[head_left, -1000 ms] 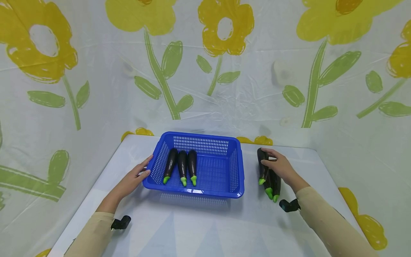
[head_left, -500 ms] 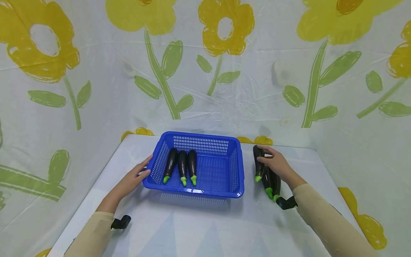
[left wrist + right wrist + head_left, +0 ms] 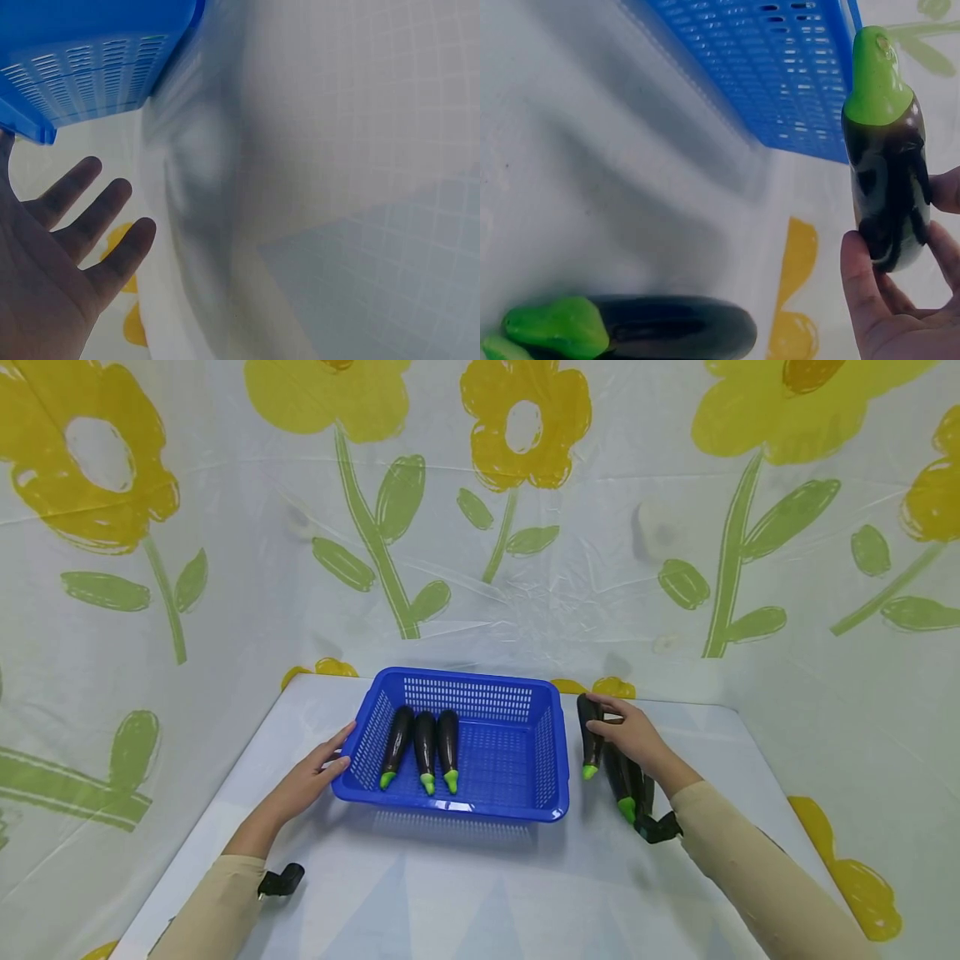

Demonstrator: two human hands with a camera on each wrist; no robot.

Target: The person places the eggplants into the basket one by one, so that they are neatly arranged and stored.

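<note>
A dark eggplant (image 3: 885,180) with a green cap is pinched between the thumb and fingers of my right hand (image 3: 636,737), held just right of the blue basket (image 3: 450,814). In the right wrist view its cap points up, near the basket wall. Beneath my right hand, two more eggplants (image 3: 619,781) lie side by side on the table, partly hidden by the hand and the wrist camera. Inside the basket, three eggplants (image 3: 425,747) lie in a row toward the left. My left hand (image 3: 309,783) rests at the basket's left rim, fingers spread and fairly straight.
The white table (image 3: 450,893) carries a pale blue triangle pattern at the front. A hanging sheet (image 3: 570,610) with yellow flowers encloses the back and sides. The right part of the basket floor (image 3: 498,760) shows bare plastic mesh.
My right hand has lifted one eggplant off the others and carried it left, toward the basket. The left hand and the basket have stayed in place.
</note>
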